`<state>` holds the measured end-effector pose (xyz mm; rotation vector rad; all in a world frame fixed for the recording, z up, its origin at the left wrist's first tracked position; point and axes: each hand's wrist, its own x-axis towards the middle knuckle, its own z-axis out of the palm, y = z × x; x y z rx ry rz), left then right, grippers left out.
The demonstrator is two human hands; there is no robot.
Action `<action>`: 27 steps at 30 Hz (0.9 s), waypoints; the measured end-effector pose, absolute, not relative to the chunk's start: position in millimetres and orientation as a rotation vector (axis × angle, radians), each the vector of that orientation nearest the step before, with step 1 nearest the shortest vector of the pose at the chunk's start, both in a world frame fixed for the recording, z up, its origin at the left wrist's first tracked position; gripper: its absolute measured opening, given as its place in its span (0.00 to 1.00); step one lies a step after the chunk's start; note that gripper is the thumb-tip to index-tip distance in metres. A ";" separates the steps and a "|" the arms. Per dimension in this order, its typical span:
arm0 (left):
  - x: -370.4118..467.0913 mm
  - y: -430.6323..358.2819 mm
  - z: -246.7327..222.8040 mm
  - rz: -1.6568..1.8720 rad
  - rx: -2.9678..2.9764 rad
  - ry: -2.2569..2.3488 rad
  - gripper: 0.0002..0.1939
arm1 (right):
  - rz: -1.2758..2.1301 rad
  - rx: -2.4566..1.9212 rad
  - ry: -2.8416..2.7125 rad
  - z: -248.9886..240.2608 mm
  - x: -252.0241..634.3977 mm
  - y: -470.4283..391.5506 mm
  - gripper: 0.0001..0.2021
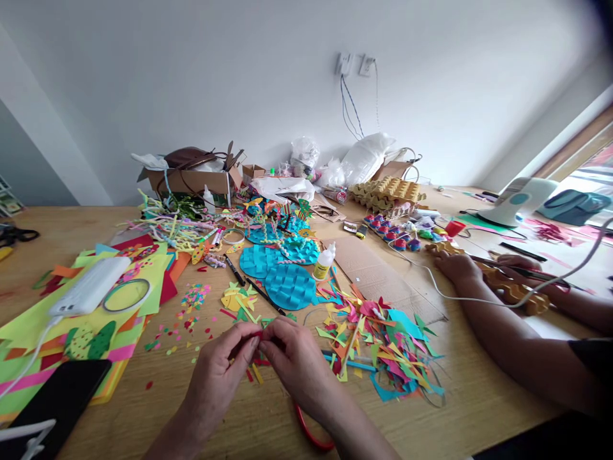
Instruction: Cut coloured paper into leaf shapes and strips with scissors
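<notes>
My left hand (215,367) and my right hand (297,354) meet over the table's front, fingertips pinched together. Between them shows a bit of a small red piece (259,334), perhaps paper; the fingers hide most of it. A red loop (309,429), like a scissors handle, lies partly under my right wrist. Just beyond my hands are a yellow paper fish (238,299), a black pen (265,296) and woven blue paper rounds (292,287). A white glue bottle (324,262) stands upright behind them.
Paper scraps (383,348) heap at the right. Coloured sheets (29,319) carry a white power strip (90,285); a black phone (62,399) lies nearer. Another person's hands (458,267) work at an egg carton strip (514,291), beside a white cable (460,297). Boxes and bags line the wall.
</notes>
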<state>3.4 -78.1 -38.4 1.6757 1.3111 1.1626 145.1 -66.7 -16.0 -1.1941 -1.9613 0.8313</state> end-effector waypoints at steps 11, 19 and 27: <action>1.3 -76.7 -40.3 1.334 1.646 1.330 0.05 | 0.937 -1.227 -1.796 -21.5 139.9 -68.9 0.05; 5.0 -77.7 -45.1 1.533 1.309 1.125 0.05 | 1.560 -1.006 -1.243 -38.3 129.3 -71.5 0.15; 12.1 -82.2 -50.7 1.494 0.972 1.036 0.02 | 1.682 -0.929 -1.063 -37.5 130.5 -70.6 0.16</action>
